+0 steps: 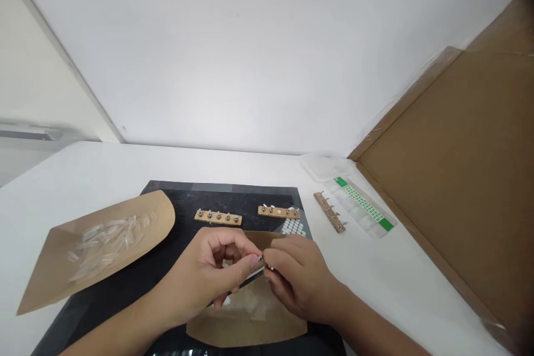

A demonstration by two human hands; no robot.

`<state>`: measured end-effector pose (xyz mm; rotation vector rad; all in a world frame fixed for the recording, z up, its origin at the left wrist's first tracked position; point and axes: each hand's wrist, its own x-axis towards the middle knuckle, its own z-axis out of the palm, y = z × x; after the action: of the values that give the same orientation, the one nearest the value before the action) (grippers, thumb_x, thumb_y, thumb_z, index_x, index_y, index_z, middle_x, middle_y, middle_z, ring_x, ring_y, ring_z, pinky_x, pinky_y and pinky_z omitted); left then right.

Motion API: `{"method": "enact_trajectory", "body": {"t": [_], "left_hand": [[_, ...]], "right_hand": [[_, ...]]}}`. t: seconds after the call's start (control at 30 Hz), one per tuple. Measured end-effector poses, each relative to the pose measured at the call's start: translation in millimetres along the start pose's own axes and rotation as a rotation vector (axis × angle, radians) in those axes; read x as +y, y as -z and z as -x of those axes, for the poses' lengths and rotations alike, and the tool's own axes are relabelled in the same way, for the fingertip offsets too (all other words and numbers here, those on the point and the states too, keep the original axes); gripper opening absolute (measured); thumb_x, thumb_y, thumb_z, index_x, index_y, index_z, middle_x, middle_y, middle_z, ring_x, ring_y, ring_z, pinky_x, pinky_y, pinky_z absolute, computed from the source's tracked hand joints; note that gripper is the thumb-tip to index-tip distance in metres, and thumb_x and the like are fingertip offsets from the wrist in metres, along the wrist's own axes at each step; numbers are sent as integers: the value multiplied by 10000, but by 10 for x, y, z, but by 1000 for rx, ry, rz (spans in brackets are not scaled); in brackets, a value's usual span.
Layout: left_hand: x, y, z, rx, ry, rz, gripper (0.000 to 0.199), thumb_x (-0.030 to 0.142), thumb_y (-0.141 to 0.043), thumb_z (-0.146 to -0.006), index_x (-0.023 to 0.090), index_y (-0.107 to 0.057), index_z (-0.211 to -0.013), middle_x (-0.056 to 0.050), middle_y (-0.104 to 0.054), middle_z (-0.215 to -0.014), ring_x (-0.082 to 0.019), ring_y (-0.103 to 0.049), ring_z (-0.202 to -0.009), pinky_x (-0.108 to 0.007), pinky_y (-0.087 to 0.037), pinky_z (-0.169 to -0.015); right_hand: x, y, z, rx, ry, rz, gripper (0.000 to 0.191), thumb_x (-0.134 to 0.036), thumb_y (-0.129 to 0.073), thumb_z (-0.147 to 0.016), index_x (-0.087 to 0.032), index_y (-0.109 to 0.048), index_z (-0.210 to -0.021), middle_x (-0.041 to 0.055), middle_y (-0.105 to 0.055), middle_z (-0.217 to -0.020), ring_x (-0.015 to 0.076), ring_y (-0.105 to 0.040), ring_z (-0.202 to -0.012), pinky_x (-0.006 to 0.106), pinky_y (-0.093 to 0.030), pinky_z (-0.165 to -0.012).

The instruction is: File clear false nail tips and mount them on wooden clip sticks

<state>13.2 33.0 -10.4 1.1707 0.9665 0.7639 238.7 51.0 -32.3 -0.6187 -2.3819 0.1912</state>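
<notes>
My left hand [208,275] and my right hand [298,272] meet over a brown paper sheet [246,331]. The left thumb and index finger pinch a small shiny metal piece [261,258]. Beneath that pinch, a thin dark stick-like tool [244,282] slants from the left palm. My right fingers are closed on a small piece with metal studs, mostly hidden by the fingers. Beyond the hands, two tan strips with metal studs lie on the black mat: a left strip [218,218] and a right strip [278,212] with white pieces.
Left, a second brown paper sheet [54,256] carries clear plastic pieces [112,236]. White oval stickers [294,227] lie on the black mat [179,194]. On the right are another studded strip [329,211], a clear case with a green label [362,203] and a brown cardboard panel [454,167].
</notes>
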Motion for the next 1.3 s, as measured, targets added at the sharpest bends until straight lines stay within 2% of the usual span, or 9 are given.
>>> {"method": "enact_trajectory", "body": {"t": [0.1, 0.23, 0.5, 0.57, 0.67, 0.77, 0.9, 1.13, 1.3], "left_hand": [[0, 24, 18, -60, 2, -29, 377, 508, -823, -890, 136, -772, -914, 42, -567, -624, -26, -448, -387, -98, -383, -339], [28, 8, 50, -120, -26, -79, 324, 458, -817, -899, 137, -772, -897, 9, -590, -775, -40, -486, -474, -105, -454, -362], [-26, -26, 66, -47, -169, -146, 200, 377, -758, -967, 181, -744, -933, 33, -562, -750, -25, -445, -436, -89, -394, -351], [-41, -29, 66, -22, -252, -177, 141, 321, -758, -968, 187, -734, -929, 32, -571, -749, -35, -463, -459, -97, -393, -368], [-40, -34, 59, 43, -472, -293, 54, 181, -731, -965, 202, -736, -916, 11, -609, -788, -66, -542, -572, -122, -455, -470], [-29, -29, 50, 66, -627, -375, 124, 102, -706, -962, 219, -747, -973, -11, -643, -881, -75, -577, -625, -149, -508, -535], [-20, -8, 47, 63, -717, -427, 187, 58, -715, -952, 227, -754, -1022, -33, -671, -947, -104, -651, -707, -170, -540, -564], [8, 14, 46, 39, -791, -500, 235, 46, -711, -957, 237, -742, -1089, -57, -701, -1012, -147, -712, -805, -217, -586, -646], [29, 70, 60, -5, -812, -625, 238, 58, -690, -974, 225, -720, -1140, -69, -678, -1040, -134, -662, -763, -210, -536, -609]], "right_hand": [[6, 2, 4, 17, 59, 92, 159, -111, -470, -1007, -212, -541, -907, -21, -546, -728, 166, -406, -628, 317, -262, -596], [-8, 5, 4, 28, 92, 114, 212, -66, -446, -974, -213, -531, -847, -28, -530, -684, 161, -406, -615, 316, -258, -590], [10, 0, 26, -7, 48, 23, 171, -103, -422, -1009, -217, -533, -946, -18, -583, -723, 164, -470, -626, 305, -297, -604], [5, -11, 30, -11, 38, -21, 146, -119, -428, -1013, -218, -530, -980, -16, -599, -744, 165, -481, -631, 304, -312, -610], [-21, -20, 38, -5, -19, -89, 133, -166, -418, -1052, -219, -535, -1020, -13, -619, -773, 165, -503, -638, 299, -349, -637], [-58, -10, 47, -12, -85, -136, 178, -213, -380, -1101, -219, -552, -1055, 0, -645, -807, 172, -551, -678, 300, -396, -693], [-88, 14, 45, -62, -126, -218, 242, -260, -329, -1133, -227, -546, -1031, 0, -645, -824, 168, -573, -701, 291, -413, -695], [-118, 48, 1, -160, -225, -365, 335, -338, -293, -1141, -220, -535, -942, 20, -634, -824, 172, -594, -724, 295, -437, -694], [-115, 90, -16, -195, -231, -448, 342, -358, -276, -1152, -215, -544, -996, 24, -631, -862, 172, -598, -757, 295, -448, -717]]}}
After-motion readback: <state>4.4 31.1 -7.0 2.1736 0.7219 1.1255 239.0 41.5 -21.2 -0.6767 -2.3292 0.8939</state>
